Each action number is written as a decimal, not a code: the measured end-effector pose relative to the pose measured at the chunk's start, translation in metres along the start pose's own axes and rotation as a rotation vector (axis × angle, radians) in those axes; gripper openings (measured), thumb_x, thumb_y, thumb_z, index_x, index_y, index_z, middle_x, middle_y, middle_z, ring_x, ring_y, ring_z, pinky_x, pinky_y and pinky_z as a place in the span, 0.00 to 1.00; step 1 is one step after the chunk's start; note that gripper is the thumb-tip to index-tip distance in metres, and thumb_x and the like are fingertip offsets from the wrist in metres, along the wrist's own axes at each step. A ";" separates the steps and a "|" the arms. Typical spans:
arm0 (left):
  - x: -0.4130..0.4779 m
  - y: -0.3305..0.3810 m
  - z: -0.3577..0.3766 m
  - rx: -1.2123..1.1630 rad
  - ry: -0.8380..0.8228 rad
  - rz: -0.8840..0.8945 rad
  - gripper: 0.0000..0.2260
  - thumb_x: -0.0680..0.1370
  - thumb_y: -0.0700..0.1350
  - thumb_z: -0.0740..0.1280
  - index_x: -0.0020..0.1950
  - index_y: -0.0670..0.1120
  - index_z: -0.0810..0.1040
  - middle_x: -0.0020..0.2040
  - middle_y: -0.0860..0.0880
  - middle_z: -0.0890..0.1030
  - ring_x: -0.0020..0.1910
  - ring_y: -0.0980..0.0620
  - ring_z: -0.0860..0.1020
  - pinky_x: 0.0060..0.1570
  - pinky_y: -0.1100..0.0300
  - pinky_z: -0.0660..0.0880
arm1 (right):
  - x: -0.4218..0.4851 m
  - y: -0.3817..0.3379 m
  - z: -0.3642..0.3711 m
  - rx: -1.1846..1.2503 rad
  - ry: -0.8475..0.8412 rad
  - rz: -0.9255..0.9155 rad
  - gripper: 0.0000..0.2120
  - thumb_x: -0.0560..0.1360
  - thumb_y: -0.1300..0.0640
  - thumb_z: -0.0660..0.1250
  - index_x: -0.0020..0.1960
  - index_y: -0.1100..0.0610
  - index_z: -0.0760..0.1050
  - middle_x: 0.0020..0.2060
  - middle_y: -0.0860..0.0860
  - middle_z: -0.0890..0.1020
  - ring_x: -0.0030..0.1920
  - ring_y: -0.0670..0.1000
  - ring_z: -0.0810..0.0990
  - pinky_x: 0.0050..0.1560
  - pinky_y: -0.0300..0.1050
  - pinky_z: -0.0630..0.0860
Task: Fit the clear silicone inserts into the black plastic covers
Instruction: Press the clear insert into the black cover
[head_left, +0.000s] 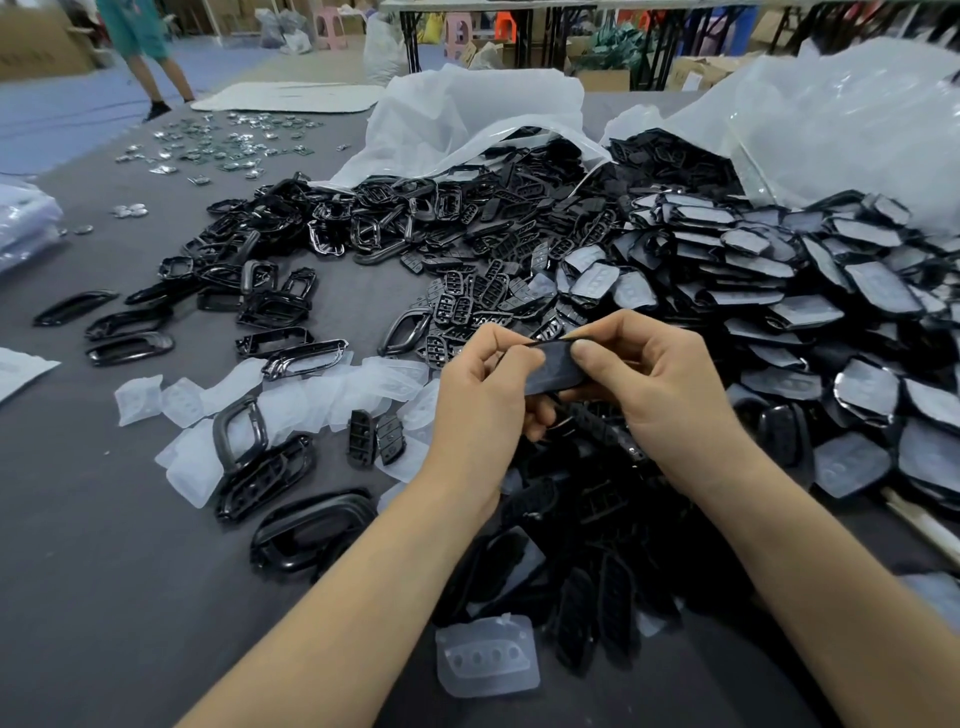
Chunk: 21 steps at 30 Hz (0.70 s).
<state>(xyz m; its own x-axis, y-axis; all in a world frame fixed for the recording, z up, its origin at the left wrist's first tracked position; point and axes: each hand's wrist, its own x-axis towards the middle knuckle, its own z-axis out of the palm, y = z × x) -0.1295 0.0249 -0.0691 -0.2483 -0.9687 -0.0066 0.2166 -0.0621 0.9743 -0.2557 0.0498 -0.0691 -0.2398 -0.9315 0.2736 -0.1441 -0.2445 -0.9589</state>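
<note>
Busy grey table: black covers piled at one, open room at eight; left hand and right hand pinch one cover.

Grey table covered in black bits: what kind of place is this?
Probably a small assembly workshop: heaps of identical black plastic covers, loose clear silicone inserts, big clear plastic sacks spilling parts.

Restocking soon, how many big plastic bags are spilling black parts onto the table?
2: the middle bag at the back, the right bag beside it. Others may be out of view.
</note>
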 end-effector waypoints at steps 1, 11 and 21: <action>0.000 0.000 0.000 -0.002 -0.003 0.009 0.11 0.78 0.35 0.61 0.37 0.45 0.70 0.31 0.47 0.72 0.22 0.54 0.70 0.21 0.66 0.64 | 0.000 -0.001 0.000 -0.021 0.003 -0.014 0.08 0.76 0.68 0.66 0.41 0.58 0.77 0.34 0.52 0.80 0.34 0.44 0.80 0.36 0.38 0.79; 0.000 0.001 0.001 -0.024 0.011 0.005 0.13 0.77 0.35 0.61 0.34 0.46 0.67 0.31 0.47 0.68 0.22 0.55 0.66 0.20 0.66 0.60 | -0.002 -0.002 0.001 -0.103 -0.001 -0.060 0.07 0.76 0.67 0.66 0.41 0.57 0.77 0.35 0.52 0.82 0.34 0.47 0.83 0.39 0.40 0.80; 0.002 -0.002 0.000 -0.048 0.026 0.003 0.17 0.76 0.35 0.60 0.30 0.50 0.66 0.30 0.49 0.66 0.22 0.55 0.64 0.21 0.68 0.57 | -0.004 -0.003 0.003 -0.113 -0.018 -0.100 0.10 0.76 0.68 0.66 0.41 0.55 0.76 0.33 0.47 0.81 0.33 0.44 0.82 0.39 0.38 0.80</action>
<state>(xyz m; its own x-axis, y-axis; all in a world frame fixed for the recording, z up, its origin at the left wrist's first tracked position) -0.1309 0.0233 -0.0710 -0.2233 -0.9747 -0.0097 0.2626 -0.0698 0.9624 -0.2518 0.0534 -0.0670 -0.2015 -0.9092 0.3644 -0.2733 -0.3051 -0.9123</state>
